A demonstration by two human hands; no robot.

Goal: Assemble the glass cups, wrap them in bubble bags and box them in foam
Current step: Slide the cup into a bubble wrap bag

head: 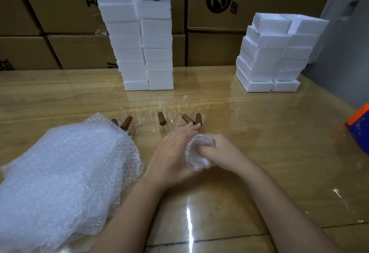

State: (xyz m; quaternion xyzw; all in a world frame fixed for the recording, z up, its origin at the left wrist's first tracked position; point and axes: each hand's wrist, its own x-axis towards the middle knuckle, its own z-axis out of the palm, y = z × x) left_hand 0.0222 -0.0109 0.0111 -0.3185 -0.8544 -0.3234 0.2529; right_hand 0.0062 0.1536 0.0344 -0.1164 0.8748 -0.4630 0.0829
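Far left, 9 o'clock from the hands: big loose heap of clear bubble-wrap bags (pixel 65 173) lying on the glossy light-wood table (pixel 259 153). Its far edge covers part of the leftmost cup.

11 to 12 o'clock of the hands: row of clear glass cups with brown wooden handles (pixel 157 111), upright, handles pointing toward the person. Glass is see-through and nothing shows inside.

Behind the row, 12 o'clock: tall double stack of white foam boxes (pixel 139 39), closed, so contents can't be told. It leans slightly left toward the top.

Centre: left hand (pixel 173 153) holds the small bundle of clear bubble wrap (pixel 197 153) from its left side, back of the hand up. Its fingers curve round the bundle's far side. Left fingertips sit right at the handle of the rightmost cup; touching or not, can't tell.

Right hand (pixel 221 151) grips the same bundle from the right, fingers curled into the wrap. The bundle sits between both palms, just above the table. What's inside it is hidden by the wrap.

2 o'clock: shorter double stack of white foam boxes (pixel 273 57), fanned and uneven. The top pieces show a raised rim, interior not readable.

Back wall: brown cardboard cartons with black print (pixel 219 43), closed.

Right edge, 3 o'clock: orange-and-blue object (pixel 359 123), blurred and cut off by the frame.
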